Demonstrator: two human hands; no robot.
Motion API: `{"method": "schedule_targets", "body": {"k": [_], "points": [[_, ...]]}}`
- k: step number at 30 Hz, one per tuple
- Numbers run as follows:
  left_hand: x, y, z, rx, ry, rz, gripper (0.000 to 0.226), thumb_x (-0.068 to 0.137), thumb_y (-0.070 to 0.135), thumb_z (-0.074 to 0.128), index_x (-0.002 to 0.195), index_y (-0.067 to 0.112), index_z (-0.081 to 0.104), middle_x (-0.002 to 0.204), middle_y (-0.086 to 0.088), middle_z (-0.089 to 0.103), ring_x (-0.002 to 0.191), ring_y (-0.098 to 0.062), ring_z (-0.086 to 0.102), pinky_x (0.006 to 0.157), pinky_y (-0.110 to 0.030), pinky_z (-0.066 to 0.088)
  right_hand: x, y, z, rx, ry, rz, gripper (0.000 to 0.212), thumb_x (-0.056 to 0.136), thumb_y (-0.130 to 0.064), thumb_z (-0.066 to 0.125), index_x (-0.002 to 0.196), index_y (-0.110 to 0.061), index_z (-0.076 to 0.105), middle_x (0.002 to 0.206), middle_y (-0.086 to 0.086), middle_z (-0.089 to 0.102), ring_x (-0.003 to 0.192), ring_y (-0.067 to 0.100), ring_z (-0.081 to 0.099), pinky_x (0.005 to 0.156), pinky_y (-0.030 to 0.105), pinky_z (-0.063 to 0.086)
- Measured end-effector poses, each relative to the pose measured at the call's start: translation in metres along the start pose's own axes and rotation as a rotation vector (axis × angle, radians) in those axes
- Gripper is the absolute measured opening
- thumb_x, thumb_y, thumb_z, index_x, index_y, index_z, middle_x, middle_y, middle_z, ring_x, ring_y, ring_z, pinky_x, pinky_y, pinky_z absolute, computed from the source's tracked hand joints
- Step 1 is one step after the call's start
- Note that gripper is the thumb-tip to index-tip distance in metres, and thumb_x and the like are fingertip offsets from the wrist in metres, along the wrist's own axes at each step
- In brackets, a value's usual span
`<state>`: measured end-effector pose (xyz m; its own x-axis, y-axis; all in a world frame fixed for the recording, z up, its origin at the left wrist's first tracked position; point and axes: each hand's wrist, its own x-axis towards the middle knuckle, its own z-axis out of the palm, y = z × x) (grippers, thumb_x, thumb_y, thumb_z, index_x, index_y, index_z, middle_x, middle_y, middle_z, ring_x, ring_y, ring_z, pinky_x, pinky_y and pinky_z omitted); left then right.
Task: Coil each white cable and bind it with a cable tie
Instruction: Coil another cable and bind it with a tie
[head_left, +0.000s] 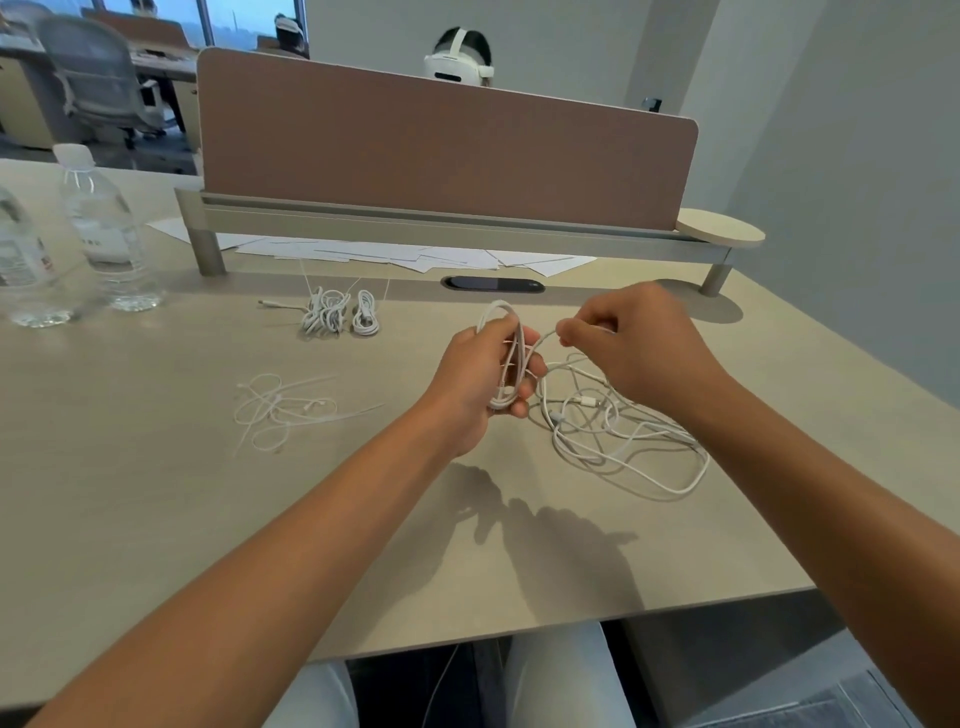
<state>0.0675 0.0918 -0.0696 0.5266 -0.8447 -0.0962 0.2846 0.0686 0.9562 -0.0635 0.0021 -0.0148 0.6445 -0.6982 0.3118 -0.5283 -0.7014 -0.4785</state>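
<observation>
Left hand (480, 379) holds a part-wound coil of white cable (506, 358) upright above the counter (156, 493). Right hand (631, 345) pinches the cable's free run just right of the coil. Loose cable (623, 441) lies tangled under the right wrist. Cable ties (280, 410) lie left; two bound coils (340, 312) sit farther back. Two water bottles (104, 228) stand far left.
</observation>
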Motion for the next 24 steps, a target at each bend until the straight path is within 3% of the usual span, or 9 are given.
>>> {"method": "schedule_targets", "body": {"k": [3, 5, 8, 15, 20, 24], "points": [[-0.002, -0.001, 0.002, 0.036, -0.034, -0.012, 0.034, 0.108, 0.029, 0.043, 0.104, 0.005, 0.067, 0.075, -0.011, 0.07, 0.061, -0.025, 0.065, 0.053, -0.035, 0.056, 0.008, -0.008, 0.007, -0.146, 0.037, -0.03, 0.023, 0.1, -0.035, 0.066, 0.104, -0.019, 0.082, 0.095, -0.001, 0.075, 0.078, 0.014, 0.064, 0.071, 0.027, 0.053], [-0.002, -0.001, 0.002, 0.04, -0.04, -0.012, 0.033, 0.109, 0.028, 0.042, 0.104, 0.005, 0.067, 0.075, -0.01, 0.071, 0.063, -0.025, 0.067, 0.057, -0.038, 0.06, 0.012, -0.013, 0.008, -0.216, 0.041, -0.041, 0.024, 0.1, -0.036, 0.065, 0.107, -0.02, 0.082, 0.099, -0.001, 0.076, 0.081, 0.016, 0.065, 0.072, 0.028, 0.052], [-0.002, -0.001, 0.001, 0.06, -0.043, -0.024, 0.026, 0.104, 0.021, 0.044, 0.101, 0.006, 0.066, 0.074, -0.009, 0.068, 0.06, -0.024, 0.062, 0.055, -0.036, 0.057, 0.015, -0.018, 0.009, -0.287, 0.062, -0.073, 0.024, 0.1, -0.034, 0.064, 0.106, -0.02, 0.082, 0.096, 0.001, 0.075, 0.08, 0.017, 0.064, 0.069, 0.026, 0.044], [0.003, -0.007, 0.002, 0.006, -0.089, -0.12, 0.016, 0.101, 0.015, 0.041, 0.089, 0.012, 0.051, 0.062, -0.003, 0.047, 0.05, -0.018, 0.036, 0.046, -0.023, 0.028, 0.017, -0.016, 0.017, -0.195, 0.008, -0.059, 0.026, 0.102, -0.039, 0.06, 0.095, -0.022, 0.079, 0.081, -0.002, 0.07, 0.069, 0.016, 0.06, 0.059, 0.024, 0.037], [0.008, -0.007, -0.003, -0.049, -0.022, -0.136, 0.014, 0.101, 0.013, 0.045, 0.089, 0.013, 0.051, 0.061, -0.003, 0.046, 0.049, -0.017, 0.037, 0.045, -0.023, 0.03, 0.013, -0.005, 0.01, -0.01, -0.084, 0.048, 0.034, 0.107, -0.033, 0.051, 0.097, -0.008, 0.07, 0.086, 0.013, 0.07, 0.07, 0.024, 0.063, 0.066, 0.037, 0.052], [0.008, -0.007, -0.003, -0.047, -0.003, -0.15, 0.011, 0.099, 0.014, 0.047, 0.09, 0.012, 0.052, 0.061, -0.004, 0.047, 0.048, -0.018, 0.037, 0.045, -0.023, 0.031, 0.005, -0.001, 0.007, 0.136, -0.112, 0.118, 0.02, 0.105, -0.02, 0.055, 0.098, -0.015, 0.073, 0.075, 0.007, 0.07, 0.053, 0.013, 0.063, 0.059, 0.033, 0.054]]}}
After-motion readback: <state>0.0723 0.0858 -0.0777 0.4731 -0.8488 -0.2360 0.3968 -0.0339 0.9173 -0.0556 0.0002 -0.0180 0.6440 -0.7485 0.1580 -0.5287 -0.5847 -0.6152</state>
